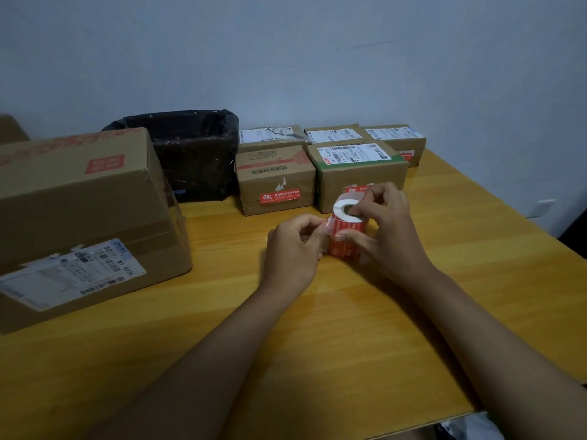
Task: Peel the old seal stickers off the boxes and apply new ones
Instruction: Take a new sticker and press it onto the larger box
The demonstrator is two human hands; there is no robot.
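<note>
A roll of red seal stickers [347, 231] stands upright on the wooden table [317, 328] at the middle. My right hand [389, 230] grips the roll, thumb over its white core and fingers round its side. My left hand [293, 242] pinches the free end of the sticker strip at the roll's left edge. Behind the roll stand small cardboard boxes. The front left one [275, 181] carries a red seal sticker [280, 196] on its near face. The front right one [359, 173] has a red sticker [357, 188] partly hidden by my right hand.
A large cardboard box [79, 217] with a shipping label fills the left side. A bin lined with a black bag [193, 154] stands behind it. Three more small boxes [395, 138] line the wall. The table's edge runs along the right.
</note>
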